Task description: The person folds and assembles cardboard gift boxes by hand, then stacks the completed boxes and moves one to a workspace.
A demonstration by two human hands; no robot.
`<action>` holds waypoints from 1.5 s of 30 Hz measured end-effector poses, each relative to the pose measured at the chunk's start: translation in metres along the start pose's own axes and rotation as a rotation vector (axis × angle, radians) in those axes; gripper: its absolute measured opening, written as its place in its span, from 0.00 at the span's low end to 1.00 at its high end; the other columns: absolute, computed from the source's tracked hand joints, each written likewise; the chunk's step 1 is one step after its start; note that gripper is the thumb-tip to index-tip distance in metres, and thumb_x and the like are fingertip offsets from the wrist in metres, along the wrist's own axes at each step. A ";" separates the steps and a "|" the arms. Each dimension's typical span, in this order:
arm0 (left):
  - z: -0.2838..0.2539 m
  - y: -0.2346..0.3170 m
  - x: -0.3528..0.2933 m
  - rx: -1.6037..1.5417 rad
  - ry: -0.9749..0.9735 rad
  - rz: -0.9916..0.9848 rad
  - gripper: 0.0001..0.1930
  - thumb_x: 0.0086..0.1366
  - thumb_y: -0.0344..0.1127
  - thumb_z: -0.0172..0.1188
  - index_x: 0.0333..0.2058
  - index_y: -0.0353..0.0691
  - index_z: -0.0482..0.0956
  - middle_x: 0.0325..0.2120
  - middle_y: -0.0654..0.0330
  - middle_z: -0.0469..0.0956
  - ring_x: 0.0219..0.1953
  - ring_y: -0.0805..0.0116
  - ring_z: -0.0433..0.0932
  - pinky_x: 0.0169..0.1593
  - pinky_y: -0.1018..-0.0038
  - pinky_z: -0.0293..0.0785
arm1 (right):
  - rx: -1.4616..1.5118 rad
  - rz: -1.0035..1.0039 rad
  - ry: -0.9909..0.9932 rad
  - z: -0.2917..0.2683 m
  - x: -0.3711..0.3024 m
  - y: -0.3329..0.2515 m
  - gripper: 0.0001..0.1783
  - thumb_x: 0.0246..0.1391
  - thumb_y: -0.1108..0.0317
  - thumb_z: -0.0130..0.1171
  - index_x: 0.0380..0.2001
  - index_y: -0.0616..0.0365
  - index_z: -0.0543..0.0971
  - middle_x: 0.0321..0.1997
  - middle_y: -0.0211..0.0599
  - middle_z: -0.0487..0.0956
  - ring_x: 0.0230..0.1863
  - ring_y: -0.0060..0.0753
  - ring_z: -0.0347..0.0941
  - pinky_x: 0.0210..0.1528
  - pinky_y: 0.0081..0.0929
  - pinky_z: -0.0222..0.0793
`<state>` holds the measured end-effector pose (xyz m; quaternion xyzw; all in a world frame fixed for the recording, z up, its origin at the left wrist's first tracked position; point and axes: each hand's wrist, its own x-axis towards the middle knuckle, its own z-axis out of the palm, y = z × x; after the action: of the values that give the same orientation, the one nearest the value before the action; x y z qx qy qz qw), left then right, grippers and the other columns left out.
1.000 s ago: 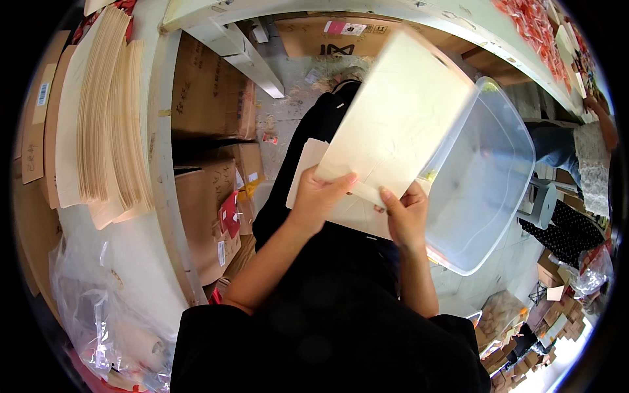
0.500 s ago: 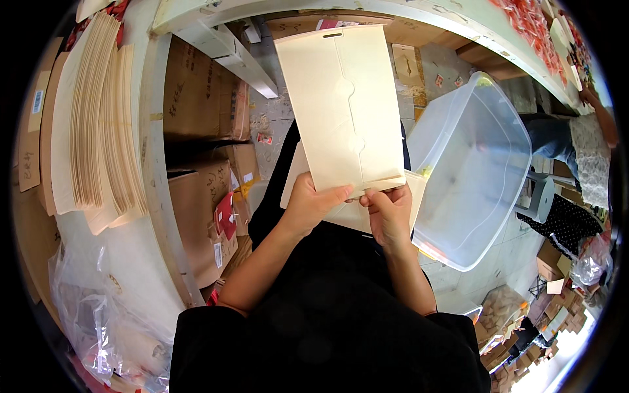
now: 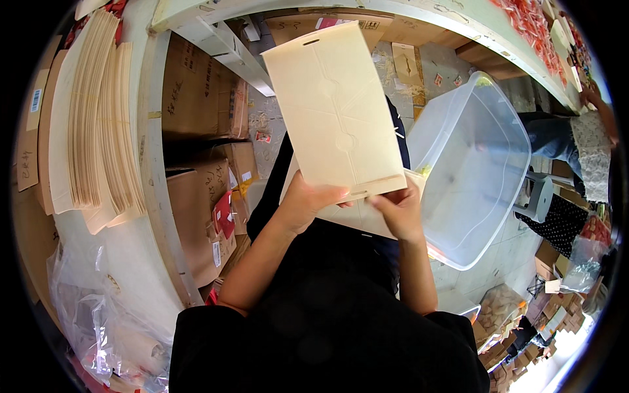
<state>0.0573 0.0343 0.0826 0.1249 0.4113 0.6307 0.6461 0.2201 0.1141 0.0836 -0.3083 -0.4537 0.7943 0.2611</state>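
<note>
Up in front of the person's chest, both hands held a flat cream card point(image 3: 333, 108) with die-cut creases and a small slot near its top edge. The left hand point(image 3: 306, 202) gripped the card's lower left corner, thumb lying across the face and fingers curled behind it. The right hand point(image 3: 398, 208) pinched the lower right edge, its fingers closed narrowly on the card's folded bottom flap. A second cream sheet point(image 3: 357, 219) lay just under the first, against the lap, and both hands touched it along its upper edge.

The card stood tilted, its top leaning away from the person and toward the bench point(image 3: 152, 164). Just beside the card's right edge sat a clear plastic tub point(image 3: 481, 170), tipped so that its open mouth faced the person; the right hand was near its rim. On the bench's left part a thick stack of cream cards point(image 3: 98, 111) stood on edge, fanned slightly. Under the bench, brown cartons point(image 3: 196, 92) were packed side by side. At the bench's near left corner lay crumpled clear plastic bags point(image 3: 98, 308). Well apart, at the far right, another person's sleeve point(image 3: 590, 154) showed above a stool point(image 3: 540, 190).
</note>
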 end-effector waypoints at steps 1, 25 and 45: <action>-0.004 -0.001 0.000 0.023 -0.006 -0.012 0.16 0.49 0.27 0.58 0.38 0.33 0.69 0.28 0.59 0.73 0.27 0.72 0.73 0.30 0.77 0.72 | 0.059 -0.063 0.027 -0.009 0.003 0.000 0.15 0.47 0.79 0.51 0.42 0.65 0.68 0.38 0.38 0.74 0.40 0.25 0.70 0.43 0.20 0.64; -0.025 0.006 -0.009 0.065 -0.320 -0.049 0.26 0.55 0.30 0.54 0.52 0.35 0.59 0.47 0.57 0.65 0.49 0.67 0.64 0.50 0.73 0.62 | -0.948 -0.057 -0.004 0.031 0.023 -0.017 0.56 0.36 0.57 0.64 0.57 0.71 0.39 0.52 0.64 0.59 0.51 0.56 0.62 0.49 0.35 0.62; -0.032 -0.021 -0.011 0.371 0.029 0.190 0.17 0.57 0.25 0.49 0.47 0.31 0.65 0.39 0.60 0.69 0.41 0.73 0.68 0.43 0.78 0.65 | -1.104 -0.501 0.345 0.035 0.010 -0.042 0.34 0.30 0.78 0.63 0.47 0.66 0.65 0.45 0.49 0.68 0.45 0.47 0.66 0.46 0.33 0.63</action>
<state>0.0517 0.0091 0.0523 0.2712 0.5160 0.6040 0.5436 0.1937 0.1204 0.1324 -0.4059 -0.8066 0.2964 0.3110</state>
